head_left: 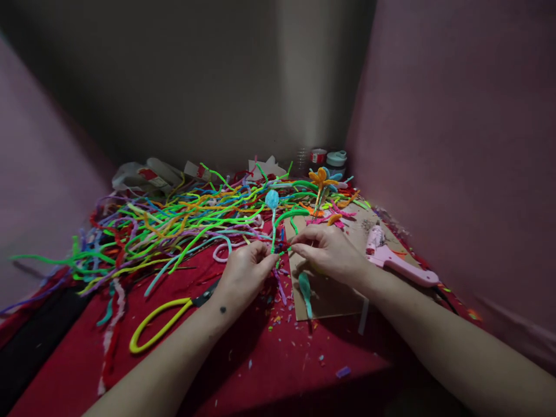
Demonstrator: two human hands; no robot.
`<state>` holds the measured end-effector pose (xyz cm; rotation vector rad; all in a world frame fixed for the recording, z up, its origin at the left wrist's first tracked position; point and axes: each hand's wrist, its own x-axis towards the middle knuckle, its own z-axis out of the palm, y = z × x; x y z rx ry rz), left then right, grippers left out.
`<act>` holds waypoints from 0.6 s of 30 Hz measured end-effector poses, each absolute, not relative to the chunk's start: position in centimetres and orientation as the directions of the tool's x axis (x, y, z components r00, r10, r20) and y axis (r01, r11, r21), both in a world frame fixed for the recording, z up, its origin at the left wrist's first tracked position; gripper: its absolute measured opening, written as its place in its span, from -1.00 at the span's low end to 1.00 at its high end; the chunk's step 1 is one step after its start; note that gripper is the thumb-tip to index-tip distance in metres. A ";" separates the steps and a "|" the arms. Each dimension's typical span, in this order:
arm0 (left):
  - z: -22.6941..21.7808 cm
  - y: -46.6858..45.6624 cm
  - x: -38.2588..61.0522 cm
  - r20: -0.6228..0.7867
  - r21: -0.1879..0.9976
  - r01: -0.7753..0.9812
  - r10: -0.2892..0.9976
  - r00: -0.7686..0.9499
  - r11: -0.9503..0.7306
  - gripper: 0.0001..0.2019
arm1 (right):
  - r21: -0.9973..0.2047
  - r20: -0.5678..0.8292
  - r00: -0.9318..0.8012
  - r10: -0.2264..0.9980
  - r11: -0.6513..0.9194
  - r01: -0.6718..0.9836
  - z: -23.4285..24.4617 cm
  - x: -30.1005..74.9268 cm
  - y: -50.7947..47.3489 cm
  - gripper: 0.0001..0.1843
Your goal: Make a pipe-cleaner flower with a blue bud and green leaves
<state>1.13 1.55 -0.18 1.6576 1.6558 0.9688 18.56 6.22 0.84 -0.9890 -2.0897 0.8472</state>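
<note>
My left hand point(244, 272) and my right hand point(326, 250) meet over the red table point(269, 365), both pinched on a thin green pipe-cleaner stem point(274, 231). The stem stands upright and ends in a light blue bud point(271, 199). A green pipe cleaner curls off to the right of the stem near my right fingertips. A teal leaf-shaped piece point(305, 289) lies on the brown cardboard sheet point(330, 298) under my right hand.
A big tangle of coloured pipe cleaners point(165, 226) covers the far half of the table. Yellow-handled scissors point(163, 321) lie by my left wrist. A pink glue gun point(393, 260) rests at the right. An orange pipe-cleaner flower point(320, 179), small jars point(328, 157) and cut scraps sit behind.
</note>
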 end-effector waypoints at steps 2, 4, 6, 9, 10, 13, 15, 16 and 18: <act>-0.3 1.3 1.2 0.190 0.754 0.645 0.981 -0.036 -0.122 -0.78 | -0.876 0.243 -0.480 0.843 0.403 0.265 0.9 18.0 5.7 -0.90; -0.4 1.1 1.3 0.243 0.702 0.695 0.970 -0.029 -0.155 -0.79 | -0.938 0.192 -0.465 0.864 0.301 0.173 1.1 17.6 5.3 -0.91; -0.6 0.9 1.4 0.264 0.679 0.713 0.964 -0.016 -0.174 -0.80 | -0.974 0.135 -0.451 0.882 0.203 0.105 1.2 17.2 5.0 -0.88; -0.7 0.7 1.7 0.272 0.675 0.710 0.962 0.012 -0.200 -0.83 | -0.993 0.076 -0.442 0.894 0.107 0.047 1.3 16.9 4.8 -0.88; -0.7 0.6 1.8 0.272 0.675 0.708 0.962 0.020 -0.206 -0.84 | -0.995 0.065 -0.437 0.897 0.090 0.036 1.3 16.9 4.7 -0.88; -0.6 0.3 2.1 0.285 0.670 0.707 0.958 0.035 -0.225 -0.86 | -0.999 0.021 -0.415 0.909 0.030 0.016 1.4 16.9 4.6 -0.87; -0.5 0.1 2.2 0.302 0.668 0.705 0.953 0.037 -0.239 -0.85 | -0.999 -0.031 -0.426 0.904 -0.044 -0.019 1.3 16.9 4.7 -0.86; -0.4 0.0 2.3 0.311 0.668 0.702 0.950 0.035 -0.245 -0.85 | -0.996 -0.054 -0.447 0.893 -0.083 -0.046 1.2 16.9 4.8 -0.85; -0.3 -0.1 2.4 0.328 0.671 0.695 0.944 0.034 -0.258 -0.83 | -0.984 -0.076 -0.498 0.864 -0.145 -0.100 1.1 16.9 5.0 -0.82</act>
